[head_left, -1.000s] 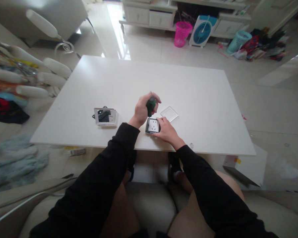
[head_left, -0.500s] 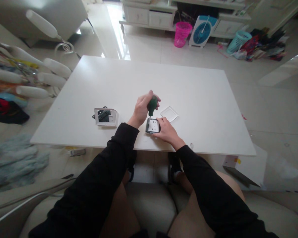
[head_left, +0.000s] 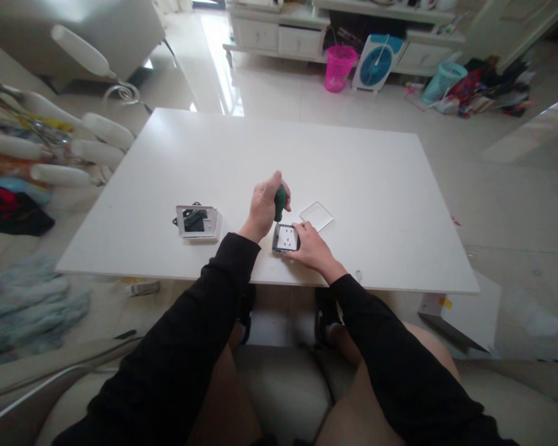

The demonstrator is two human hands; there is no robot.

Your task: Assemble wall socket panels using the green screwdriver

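Observation:
My left hand (head_left: pixel 264 203) is closed around the green handle of a screwdriver (head_left: pixel 279 204), which points down at the left side of a wall socket (head_left: pixel 287 237). The socket has a white face with slots and a dark frame, and lies on the white table. Gripping the socket's right edge, my right hand (head_left: pixel 313 246) has its thumb at the near side and its fingers at the far side. Just beyond that hand lies a flat, clear square cover (head_left: pixel 316 215). Whether the screwdriver's tip sits in a screw is too small to tell.
On the table (head_left: pixel 376 173), to the left, rest white frames with dark parts (head_left: pixel 198 222). A small clear piece (head_left: pixel 358 275) lies near the front edge. Beyond the table stand a pink basket (head_left: pixel 340 69) and a blue fan (head_left: pixel 376 65); a lamp (head_left: pixel 106 127) is at the left.
My left hand and the screwdriver have shifted slightly left, and the handle stands more upright with the hand turned. My right hand keeps its hold on the socket.

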